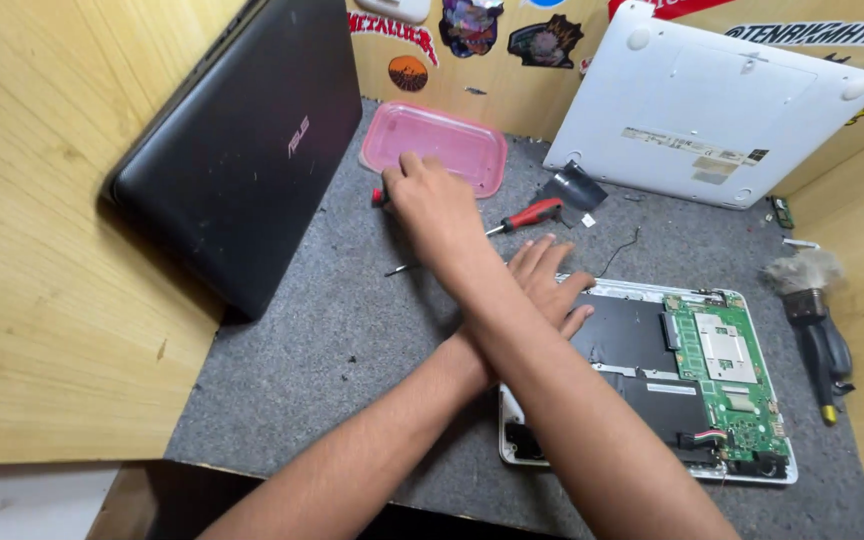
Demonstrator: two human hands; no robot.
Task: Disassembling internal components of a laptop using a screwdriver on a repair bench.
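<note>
Screwdriver (380,197), small, red-handled: at the left rim of the pink tray (472,170) on the grey bench (332,340), right hand (432,205) closed on it. Left hand (547,285): fingers spread flat on the opened white laptop (652,350), green circuit board exposed; arms crossed. Second red-handled screwdriver (532,214) between tray and laptop. Black laptop (242,150) leans left; white cover (712,100), pale rectangular label, leans against stickered wall. Brush (812,300) at right.
</note>
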